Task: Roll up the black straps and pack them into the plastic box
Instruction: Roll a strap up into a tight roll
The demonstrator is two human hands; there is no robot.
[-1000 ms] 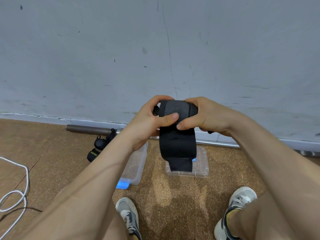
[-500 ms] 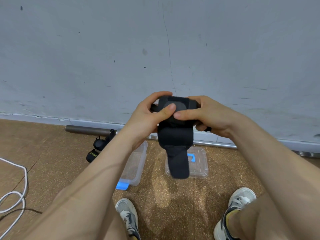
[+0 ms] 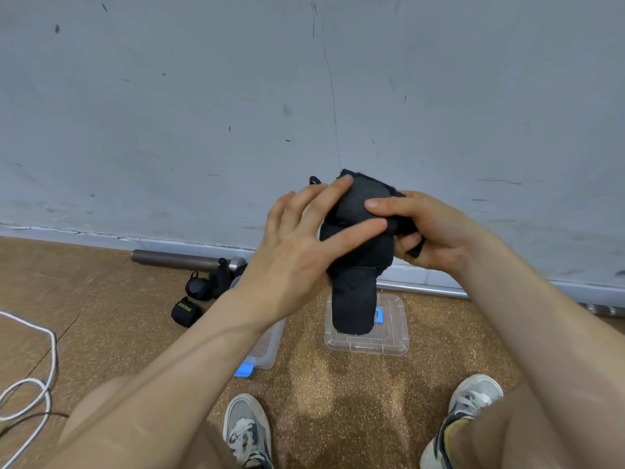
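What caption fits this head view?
Right hand grips a partly rolled black strap; left hand presses it, tail hanging loose.

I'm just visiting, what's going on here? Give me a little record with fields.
Held: black strap, partly rolled, tail hanging down
Right hand: curled round the roll
Left hand: straight fingers pressing the roll
Plastic box: on floor, beneath left forearm
Also on floor: rolled straps, clear lid

The left forearm [image 3: 203, 360] hides most of the plastic box [image 3: 270, 346]; the white cable [image 3: 50, 343] runs off the left edge.
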